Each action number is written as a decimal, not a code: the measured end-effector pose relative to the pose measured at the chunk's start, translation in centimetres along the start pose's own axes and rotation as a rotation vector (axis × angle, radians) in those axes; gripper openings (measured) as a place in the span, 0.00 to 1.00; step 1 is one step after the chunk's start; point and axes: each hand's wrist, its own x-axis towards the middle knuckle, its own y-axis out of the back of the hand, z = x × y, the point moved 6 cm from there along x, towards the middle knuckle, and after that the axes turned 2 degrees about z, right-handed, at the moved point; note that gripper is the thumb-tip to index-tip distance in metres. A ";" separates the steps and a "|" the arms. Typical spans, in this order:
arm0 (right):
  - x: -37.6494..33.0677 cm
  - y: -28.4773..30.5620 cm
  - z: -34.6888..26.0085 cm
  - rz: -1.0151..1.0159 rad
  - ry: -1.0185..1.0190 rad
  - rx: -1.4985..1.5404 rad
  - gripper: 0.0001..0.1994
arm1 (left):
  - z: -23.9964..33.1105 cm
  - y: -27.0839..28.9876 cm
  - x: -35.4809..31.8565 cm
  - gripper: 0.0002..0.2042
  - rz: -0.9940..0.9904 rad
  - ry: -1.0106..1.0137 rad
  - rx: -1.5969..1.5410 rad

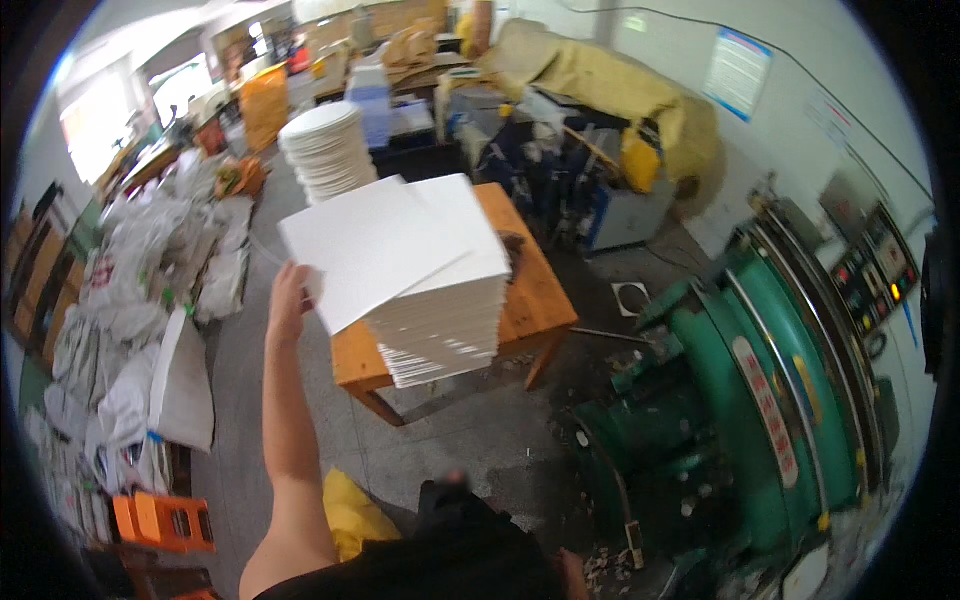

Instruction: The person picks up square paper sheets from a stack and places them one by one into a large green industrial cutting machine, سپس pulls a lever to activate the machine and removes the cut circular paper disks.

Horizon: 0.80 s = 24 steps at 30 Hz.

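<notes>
My left hand (290, 302) reaches forward and is closed on the left edge of a white square sheet (375, 250). That sheet lies turned askew over the top of a tall stack of similar white sheets (440, 325), its left corner jutting past the stack. The stack stands on a small wooden table (535, 285). Low in the picture, beside my dark clothing, a sliver of skin that seems to be my right hand (572, 575) shows; its fingers cannot be made out.
Behind the table rises a stack of white round discs (325, 150). A large green machine (720, 390) stands at right, near a control panel (875, 265) with a lit lamp. Bags and sacks (150, 260) line the left side. An orange stool (165, 520) sits lower left.
</notes>
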 end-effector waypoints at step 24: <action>-10.3 2.9 17.4 0.383 0.468 -0.299 0.12 | -13.7 -30.5 -37.1 0.25 -1.028 0.792 -0.257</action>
